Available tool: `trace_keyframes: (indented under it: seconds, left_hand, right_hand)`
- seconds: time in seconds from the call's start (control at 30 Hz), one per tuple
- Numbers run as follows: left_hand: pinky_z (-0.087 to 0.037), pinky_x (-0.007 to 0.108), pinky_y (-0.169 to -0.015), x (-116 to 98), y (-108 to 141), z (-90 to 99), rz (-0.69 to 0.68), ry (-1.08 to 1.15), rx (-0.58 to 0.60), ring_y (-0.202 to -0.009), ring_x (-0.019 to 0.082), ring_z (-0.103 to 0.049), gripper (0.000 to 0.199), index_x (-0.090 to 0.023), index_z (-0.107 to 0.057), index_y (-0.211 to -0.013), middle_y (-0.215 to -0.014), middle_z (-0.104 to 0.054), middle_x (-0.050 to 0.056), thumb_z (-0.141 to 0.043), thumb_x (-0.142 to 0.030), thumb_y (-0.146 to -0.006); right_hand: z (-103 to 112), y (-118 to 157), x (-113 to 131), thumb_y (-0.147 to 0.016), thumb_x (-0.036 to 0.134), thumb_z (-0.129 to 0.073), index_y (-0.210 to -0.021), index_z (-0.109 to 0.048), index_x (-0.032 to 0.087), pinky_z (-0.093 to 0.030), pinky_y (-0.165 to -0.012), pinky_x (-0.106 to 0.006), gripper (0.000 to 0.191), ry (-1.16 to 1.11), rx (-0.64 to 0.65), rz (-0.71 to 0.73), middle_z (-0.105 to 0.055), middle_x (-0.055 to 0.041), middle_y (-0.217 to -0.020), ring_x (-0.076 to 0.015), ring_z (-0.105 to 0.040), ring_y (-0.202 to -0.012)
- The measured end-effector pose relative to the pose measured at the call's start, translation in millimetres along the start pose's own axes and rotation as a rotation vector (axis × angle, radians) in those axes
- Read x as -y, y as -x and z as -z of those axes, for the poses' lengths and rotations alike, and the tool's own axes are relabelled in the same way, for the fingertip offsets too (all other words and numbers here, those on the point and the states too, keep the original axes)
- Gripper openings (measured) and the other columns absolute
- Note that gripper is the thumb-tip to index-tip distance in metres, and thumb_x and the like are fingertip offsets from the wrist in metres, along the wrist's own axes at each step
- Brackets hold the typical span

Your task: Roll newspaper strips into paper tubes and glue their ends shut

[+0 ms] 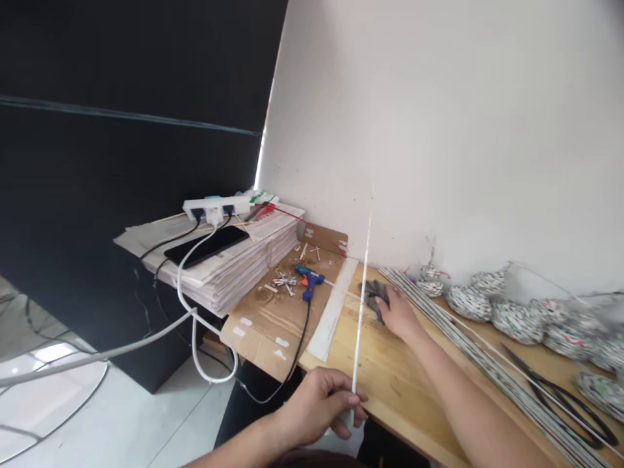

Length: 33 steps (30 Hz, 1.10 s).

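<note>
My left hand (319, 403), at the front edge of the wooden table (385, 374), pinches a long thin white paper rod (359, 325) near its lower end. The rod rises almost upright, its top seen against the white wall. Over the table my right hand (398, 313) has its fingers closed on a crumpled grey cloth (374, 291), which lies on the wood. Left of the cloth, a blue glue gun (312, 281) rests on a flattened cardboard sheet (287, 318). White paper scraps (285, 279) are scattered beside it.
Long paper rods (453, 331) lie along the right side, near black scissors (560, 396). Behind them stand several woven paper pieces (517, 318). At left, a paper stack (244, 266) carries a black phone (207, 246) and a power strip (217, 207). Cables (214, 380) hang off the edge.
</note>
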<state>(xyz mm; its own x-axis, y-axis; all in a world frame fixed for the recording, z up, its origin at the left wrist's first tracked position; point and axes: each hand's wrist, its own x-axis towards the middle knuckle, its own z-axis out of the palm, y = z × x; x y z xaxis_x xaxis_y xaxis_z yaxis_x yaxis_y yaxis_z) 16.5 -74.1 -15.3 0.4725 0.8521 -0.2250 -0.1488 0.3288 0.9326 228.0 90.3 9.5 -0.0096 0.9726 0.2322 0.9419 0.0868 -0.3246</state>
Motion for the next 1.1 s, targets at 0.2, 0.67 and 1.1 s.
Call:
trace_keyframes:
  seconds: [0.2, 0.67, 1.1]
  left_hand:
    - [-0.051, 0.024, -0.051, 4, 7, 6.8, -0.036, 0.021, 0.023, -0.061, 0.015, -0.063, 0.028, -0.011, -0.069, -0.087, -0.074, -0.07, 0.009, -0.065, -0.035, -0.074]
    - [-0.051, 0.024, -0.055, 1, 27, 5.0, -0.056, -0.026, 0.047, -0.063, 0.014, -0.062, 0.033, -0.009, -0.069, -0.095, -0.075, -0.069, 0.008, -0.062, -0.038, -0.081]
    - [-0.057, 0.03, -0.07, -56, 1, 15.3, -0.098, -0.132, 0.028, -0.081, 0.019, -0.066, 0.034, -0.016, -0.07, -0.103, -0.089, -0.072, 0.01, -0.066, -0.041, -0.08]
  right_hand:
    - [-2, -24, 4, -0.096, 0.027, -0.034, -0.109, -0.064, 0.014, -0.042, -0.08, -0.032, 0.036, 0.131, 0.036, 0.018, -0.061, -0.0161, -0.111, -0.0242, -0.062, -0.094]
    - [-8, -20, -3, -0.089, 0.05, -0.046, -0.11, -0.06, 0.011, -0.041, -0.089, -0.041, 0.046, 0.033, -0.054, -0.055, -0.064, -0.0206, -0.106, -0.0321, -0.059, -0.106]
    - [-9, 16, -37, -0.085, 0.03, -0.053, -0.123, -0.054, 0.015, -0.049, -0.084, -0.035, 0.041, -0.515, -0.318, -0.075, -0.068, -0.0101, -0.102, -0.0204, -0.065, -0.09]
